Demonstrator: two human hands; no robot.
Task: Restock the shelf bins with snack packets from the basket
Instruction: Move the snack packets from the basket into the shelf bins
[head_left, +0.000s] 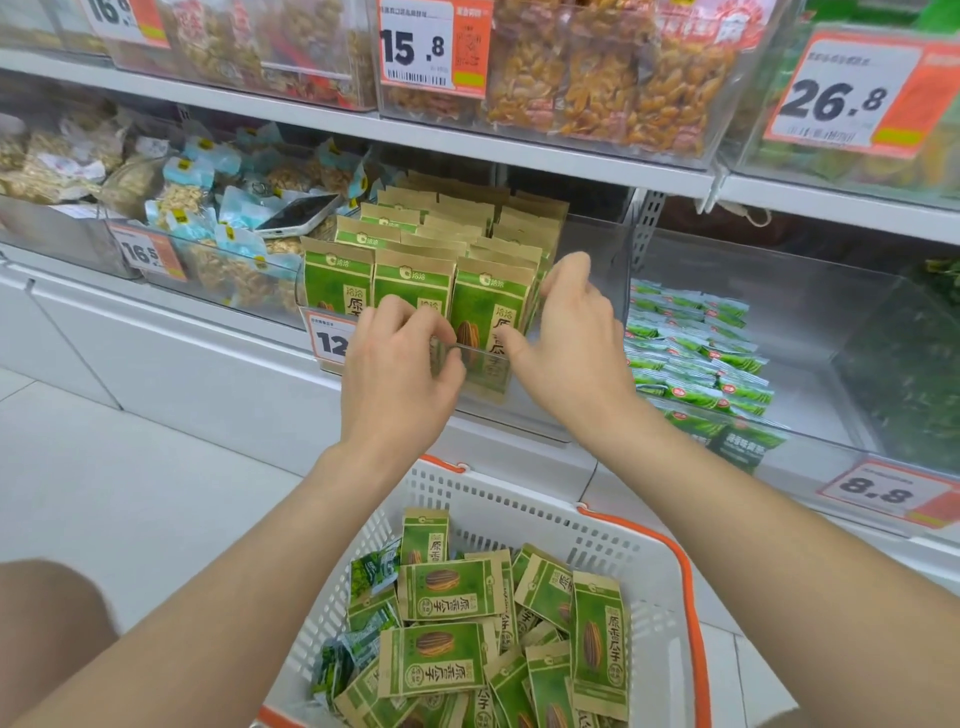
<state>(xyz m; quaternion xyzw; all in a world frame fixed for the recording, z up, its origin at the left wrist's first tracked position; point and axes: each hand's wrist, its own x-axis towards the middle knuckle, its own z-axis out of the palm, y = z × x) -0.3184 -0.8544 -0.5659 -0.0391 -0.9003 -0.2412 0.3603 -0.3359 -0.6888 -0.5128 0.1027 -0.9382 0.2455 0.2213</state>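
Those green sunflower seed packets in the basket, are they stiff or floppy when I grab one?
Probably fairly stiff: the sunflower seed packets lie flat and uncrumpled, and the binned packets of the same kind stand upright. Likely light, since they look small and thin. They are loosely piled, so neighbours may slide.

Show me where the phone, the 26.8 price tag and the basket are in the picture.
phone (298, 212): head view, on the middle of its dark screen.
26.8 price tag (841, 98): head view, on the printed number.
basket (498, 501): head view, on its white far wall.
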